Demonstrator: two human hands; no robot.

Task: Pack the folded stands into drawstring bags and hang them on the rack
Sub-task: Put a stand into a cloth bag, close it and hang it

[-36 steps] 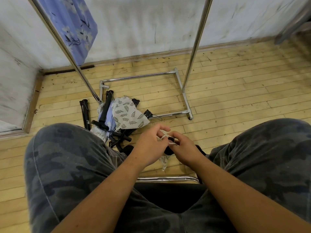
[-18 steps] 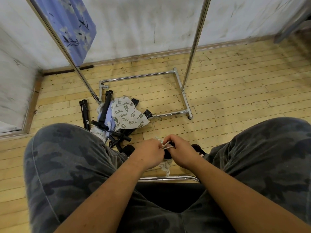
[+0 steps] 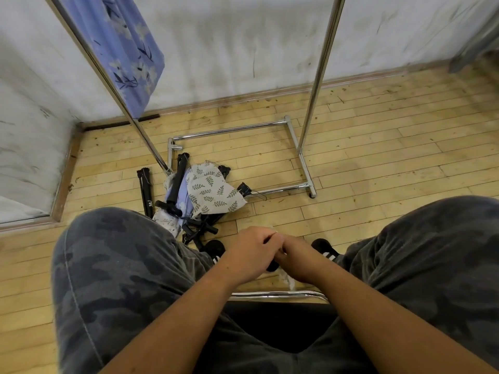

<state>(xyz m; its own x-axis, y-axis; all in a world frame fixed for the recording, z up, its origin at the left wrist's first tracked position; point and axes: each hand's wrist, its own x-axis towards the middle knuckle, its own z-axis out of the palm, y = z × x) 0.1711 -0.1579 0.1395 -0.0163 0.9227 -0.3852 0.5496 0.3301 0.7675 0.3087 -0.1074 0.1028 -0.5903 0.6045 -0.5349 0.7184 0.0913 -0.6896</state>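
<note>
Wood floor, chrome rack (image 3: 318, 76) by the wall, one blue bag (image 3: 127, 49) already hung. Person's seated, left grip (image 3: 251, 252) and right grip (image 3: 299, 261) bunched together between the knees, both clamped on a pale bag (image 3: 288, 280); can't see the cord. Looks like cinching to me. Next it needs lifting up and looping onto the rack. More stands (image 3: 175, 182) are piled at its foot.

Polished metal, worn wood, printed cloth.
The rack (image 3: 320, 76) is glossy chromed metal. The floor (image 3: 378, 157) is matt, scuffed wood planks, and the wall (image 3: 229, 49) is stained paint. The folded stands (image 3: 176, 179) look matt black. The leaf-print bag (image 3: 213, 190), blue floral cloth (image 3: 129, 49), pale drawstring bag (image 3: 287, 279) and camouflage trousers (image 3: 121, 265) are soft, matt fabric.
</note>
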